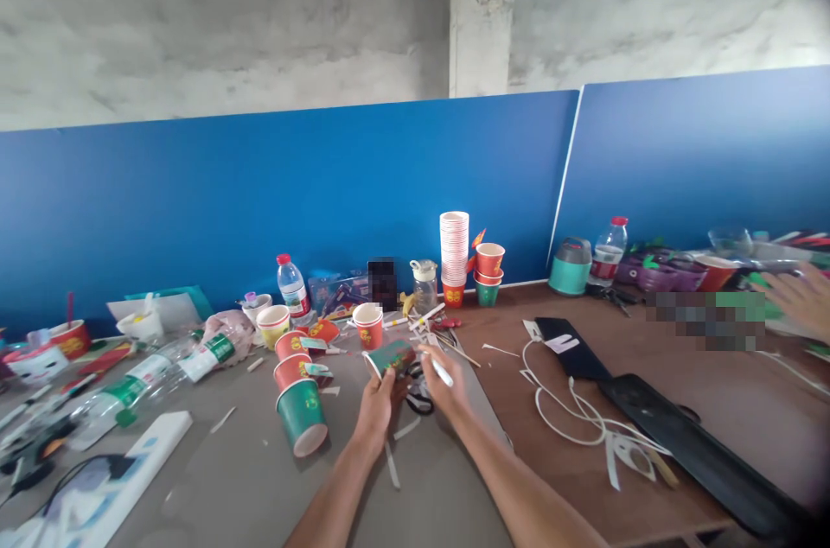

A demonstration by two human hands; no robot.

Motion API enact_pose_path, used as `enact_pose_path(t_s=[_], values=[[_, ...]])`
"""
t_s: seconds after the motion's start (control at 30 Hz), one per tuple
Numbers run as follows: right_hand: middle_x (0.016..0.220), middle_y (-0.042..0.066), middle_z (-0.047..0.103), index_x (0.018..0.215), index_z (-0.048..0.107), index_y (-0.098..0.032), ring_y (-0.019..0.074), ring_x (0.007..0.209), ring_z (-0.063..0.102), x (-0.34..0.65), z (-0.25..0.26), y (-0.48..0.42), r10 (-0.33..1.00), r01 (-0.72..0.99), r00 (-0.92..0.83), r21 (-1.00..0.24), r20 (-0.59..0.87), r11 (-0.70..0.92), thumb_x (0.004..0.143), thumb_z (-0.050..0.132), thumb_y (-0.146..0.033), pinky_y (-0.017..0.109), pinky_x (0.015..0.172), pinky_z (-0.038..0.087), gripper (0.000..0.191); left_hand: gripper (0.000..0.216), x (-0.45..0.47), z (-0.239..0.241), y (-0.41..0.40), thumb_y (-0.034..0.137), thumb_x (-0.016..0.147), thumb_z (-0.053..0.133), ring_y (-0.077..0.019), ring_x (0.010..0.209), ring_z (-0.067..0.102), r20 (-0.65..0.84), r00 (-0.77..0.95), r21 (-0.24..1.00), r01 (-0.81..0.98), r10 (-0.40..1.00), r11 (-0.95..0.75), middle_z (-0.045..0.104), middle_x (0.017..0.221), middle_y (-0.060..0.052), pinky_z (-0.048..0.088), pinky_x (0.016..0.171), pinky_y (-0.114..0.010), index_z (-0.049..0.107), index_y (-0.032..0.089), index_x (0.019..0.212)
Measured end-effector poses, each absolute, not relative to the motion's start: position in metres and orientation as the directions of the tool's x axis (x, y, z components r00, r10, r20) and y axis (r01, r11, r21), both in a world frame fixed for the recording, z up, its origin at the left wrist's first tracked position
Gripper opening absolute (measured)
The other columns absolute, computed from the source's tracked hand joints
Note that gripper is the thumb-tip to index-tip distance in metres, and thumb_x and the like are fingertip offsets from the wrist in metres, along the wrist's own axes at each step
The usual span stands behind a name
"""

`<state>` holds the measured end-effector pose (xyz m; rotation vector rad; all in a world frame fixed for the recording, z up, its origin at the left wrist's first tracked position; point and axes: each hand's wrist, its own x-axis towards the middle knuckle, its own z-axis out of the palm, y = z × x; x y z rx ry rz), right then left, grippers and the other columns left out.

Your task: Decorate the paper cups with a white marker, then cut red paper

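Observation:
My left hand (376, 399) is closed round a green paper cup (391, 355) that lies on its side, mouth to the left. My right hand (442, 379) pinches a thin white stick (441, 372) just right of the cup's base. Black scissors (420, 398) lie on the grey table (259, 479) under and between my hands. To the left lies a row of nested red and green cups (298, 392). A red cup (368, 325) stands upright just behind my hands.
A tall stack of cups (453, 258) stands by the blue partition (291, 194). Water bottles (293, 289), plastic bottles lying flat (162, 366), paper strips, a white cable (571, 414) and a black keyboard (700, 457) lie about. Another person's hand (801, 293) is at the far right.

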<state>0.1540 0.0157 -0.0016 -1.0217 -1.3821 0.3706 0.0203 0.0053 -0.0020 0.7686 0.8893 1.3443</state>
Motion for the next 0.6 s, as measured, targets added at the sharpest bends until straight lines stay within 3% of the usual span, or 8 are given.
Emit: enact_pose_path(t_s=[0.07,0.17,0.27,0.43,0.6], values=[[0.092,0.012,0.07,0.108,0.063,-0.015,0.0227,0.079,0.065,0.166,-0.001,0.021,0.733,0.341,0.329,-0.798,0.596,0.496,0.089,0.041,-0.036,0.034,0.07,0.052,0.036,0.05,0.022,-0.003,0.005,0.047,0.054,0.076,-0.022,0.076,0.068,-0.109,0.003,0.876,-0.473,0.994,0.098,0.073,0.094,-0.01,0.049,0.078,-0.035,0.067,0.016,0.092],[0.073,0.008,0.067,0.125,0.049,-0.011,0.017,0.053,0.059,0.175,0.002,0.022,0.732,0.278,0.453,-0.861,0.508,0.425,0.091,0.037,-0.04,0.028,0.051,0.049,0.046,0.046,0.022,-0.004,0.005,0.045,0.055,0.077,-0.022,0.074,0.068,-0.134,0.004,0.865,-0.488,0.991,0.119,0.073,0.094,-0.011,0.049,0.076,-0.034,0.068,0.015,0.09],[0.064,0.002,0.062,0.127,0.045,-0.012,0.0141,0.041,0.049,0.171,0.006,0.018,0.788,0.22,0.418,-0.891,0.453,0.396,0.091,0.038,-0.041,0.026,0.044,0.045,0.048,0.046,0.021,-0.003,0.005,0.046,0.056,0.076,-0.0222,0.073,0.068,-0.153,0.006,0.838,-0.53,0.988,0.133,0.072,0.096,-0.012,0.05,0.073,-0.034,0.067,0.016,0.089],[0.075,0.005,0.064,0.11,0.053,-0.017,0.0172,0.058,0.059,0.162,0.023,0.023,0.779,0.334,0.259,-0.81,0.571,0.482,0.089,0.039,-0.034,0.028,0.055,0.05,0.031,0.048,0.02,-0.002,0.005,0.049,0.051,0.078,-0.0246,0.075,0.069,-0.206,0.013,0.767,-0.619,0.979,0.169,0.073,0.089,-0.011,0.05,0.075,-0.036,0.066,0.016,0.084],[0.086,0.007,0.068,0.114,0.051,-0.018,0.0184,0.072,0.065,0.159,0.05,0.064,0.729,0.537,0.044,-0.632,0.683,0.559,0.087,0.04,-0.022,0.027,0.062,0.052,0.03,0.043,0.019,-0.007,0.008,0.045,0.055,0.077,-0.0255,0.079,0.069,-0.265,0.036,0.717,-0.661,0.963,0.222,0.073,0.086,-0.011,0.048,0.082,-0.038,0.065,0.016,0.084]])
